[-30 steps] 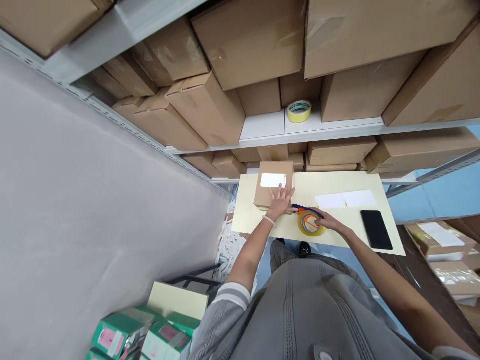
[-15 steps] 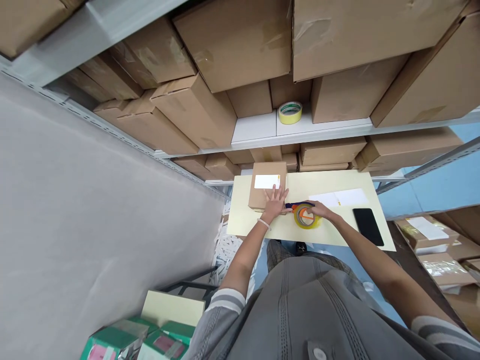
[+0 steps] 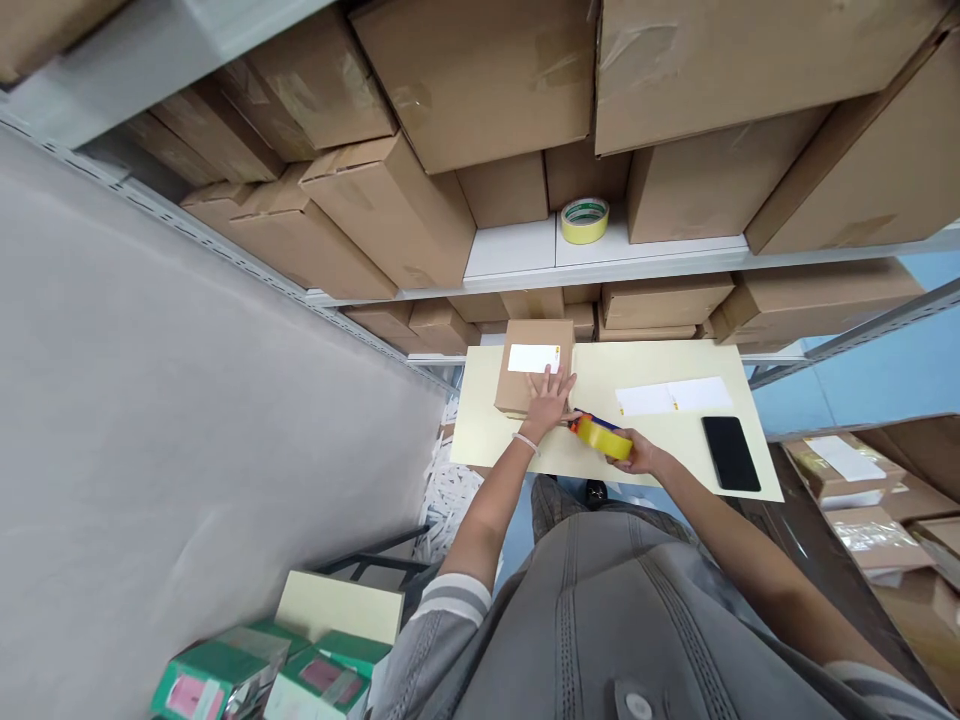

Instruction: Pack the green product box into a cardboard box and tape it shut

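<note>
Tilting the tape dispenser [image 3: 602, 437] up onto its edge was the change: where its roll had lain flat with the orange core showing, we now saw only the yellowish outer wrap, with a dark blue strip along its far side. Our right hand [image 3: 641, 452] gripped it, fingers curled round the roll, and its left end sat just beside our left hand [image 3: 547, 402], which lay open and flat, fingers spread, on the near part of the kraft carton [image 3: 510, 390]. That brought the dispenser close to the carton's near edge, though we could not tell whether any tape touched the cardboard. The carton, with a white label [image 3: 533, 358] on top, stood at the far end of a pale yellow board [image 3: 660, 360], with white papers [image 3: 673, 396] and a black phone [image 3: 730, 454] to the right, and a yellow tape roll [image 3: 584, 220] on the shelf [image 3: 510, 250] beyond
</note>
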